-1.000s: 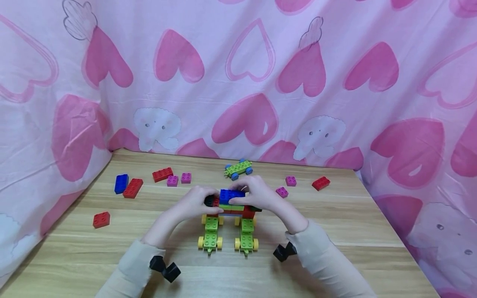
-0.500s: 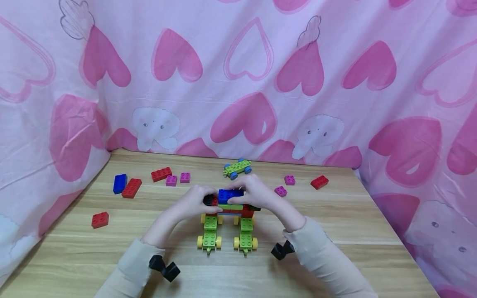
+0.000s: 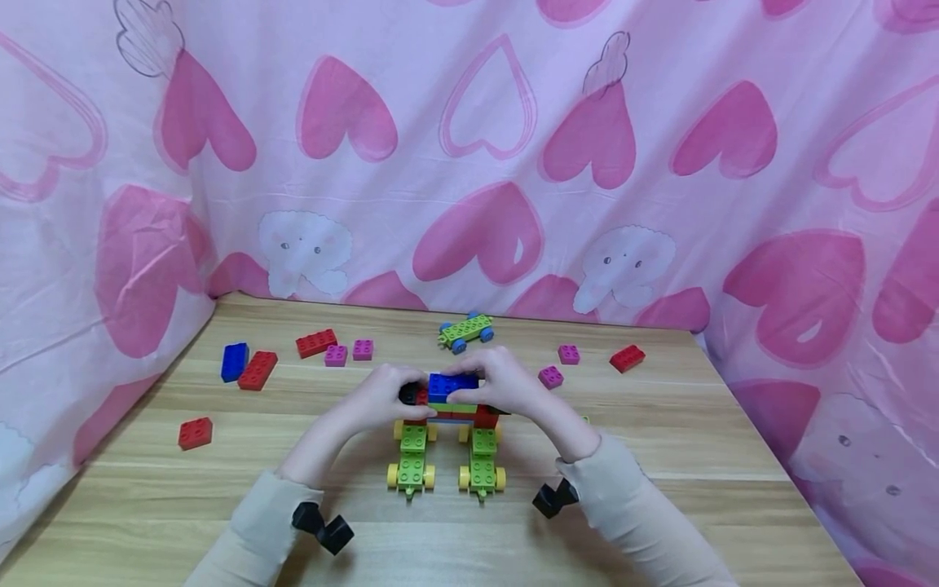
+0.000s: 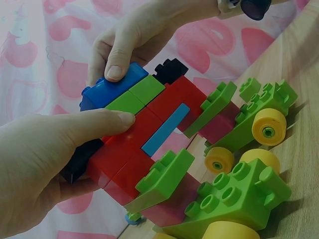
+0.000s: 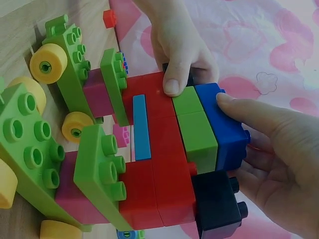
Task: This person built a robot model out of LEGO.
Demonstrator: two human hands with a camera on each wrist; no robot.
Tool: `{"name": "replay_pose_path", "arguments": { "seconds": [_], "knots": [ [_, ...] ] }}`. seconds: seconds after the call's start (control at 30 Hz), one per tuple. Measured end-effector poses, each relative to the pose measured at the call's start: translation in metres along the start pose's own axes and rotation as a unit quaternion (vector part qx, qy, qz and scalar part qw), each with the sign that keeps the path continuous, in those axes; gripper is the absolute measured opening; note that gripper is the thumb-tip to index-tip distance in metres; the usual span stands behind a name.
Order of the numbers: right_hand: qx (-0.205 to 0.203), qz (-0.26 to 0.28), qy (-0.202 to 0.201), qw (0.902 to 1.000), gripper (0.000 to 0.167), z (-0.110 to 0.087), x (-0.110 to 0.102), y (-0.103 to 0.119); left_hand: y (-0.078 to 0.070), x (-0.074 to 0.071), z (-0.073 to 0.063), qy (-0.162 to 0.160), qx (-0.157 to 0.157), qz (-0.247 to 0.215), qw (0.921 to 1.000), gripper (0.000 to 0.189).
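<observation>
A toy brick build stands mid-table on two green wheeled bases (image 3: 482, 473) with yellow wheels (image 4: 269, 127). Its body is of red bricks (image 5: 172, 184), with light-green bricks (image 5: 197, 137) above and a blue brick (image 3: 443, 386) on top. Black bricks (image 5: 217, 199) sit at both ends of the body. My left hand (image 3: 381, 399) grips the build's left end, thumb on the red front and fingers behind by a black brick. My right hand (image 3: 506, 383) pinches the blue brick, thumb in front; its other fingers are partly hidden behind it.
Behind the build stands a green car base (image 3: 465, 329) with blue wheels. Loose bricks lie at left, among them a blue one (image 3: 235, 362) and a red one (image 3: 195, 434). Pink bricks (image 3: 551, 377) and a red brick (image 3: 627, 359) lie at right. A pink curtain hangs behind the table.
Both hands keep their hold on the build, and the bricks stay together as before. Only the head view has shifted very slightly.
</observation>
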State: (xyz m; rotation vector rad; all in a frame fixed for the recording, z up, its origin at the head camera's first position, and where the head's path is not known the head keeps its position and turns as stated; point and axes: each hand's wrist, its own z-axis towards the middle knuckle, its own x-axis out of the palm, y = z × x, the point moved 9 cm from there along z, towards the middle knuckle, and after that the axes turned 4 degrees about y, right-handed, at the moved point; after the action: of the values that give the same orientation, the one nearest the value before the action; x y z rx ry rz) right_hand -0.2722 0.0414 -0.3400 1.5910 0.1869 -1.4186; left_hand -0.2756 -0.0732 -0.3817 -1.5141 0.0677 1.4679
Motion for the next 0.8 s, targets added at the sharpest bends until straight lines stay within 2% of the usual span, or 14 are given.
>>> {"name": "replay_pose_path", "arguments": {
  "seconds": [0.23,0.63,0.8],
  "knots": [
    [0.008,-0.015,-0.002,0.9999,0.035,-0.001,0.001,-0.001,0.0,0.0,-0.001,0.002,-0.001,0.008,1.0,0.029],
    [0.028,0.029,-0.023,0.9989,0.037,-0.007,0.004,-0.01,0.0,0.0,-0.002,0.007,-0.006,0.001,1.0,0.03],
    [0.019,0.017,-0.021,0.9995,0.042,-0.011,0.006,-0.011,-0.003,-0.002,-0.003,0.008,-0.006,-0.003,0.9999,0.04]
  ]
}}
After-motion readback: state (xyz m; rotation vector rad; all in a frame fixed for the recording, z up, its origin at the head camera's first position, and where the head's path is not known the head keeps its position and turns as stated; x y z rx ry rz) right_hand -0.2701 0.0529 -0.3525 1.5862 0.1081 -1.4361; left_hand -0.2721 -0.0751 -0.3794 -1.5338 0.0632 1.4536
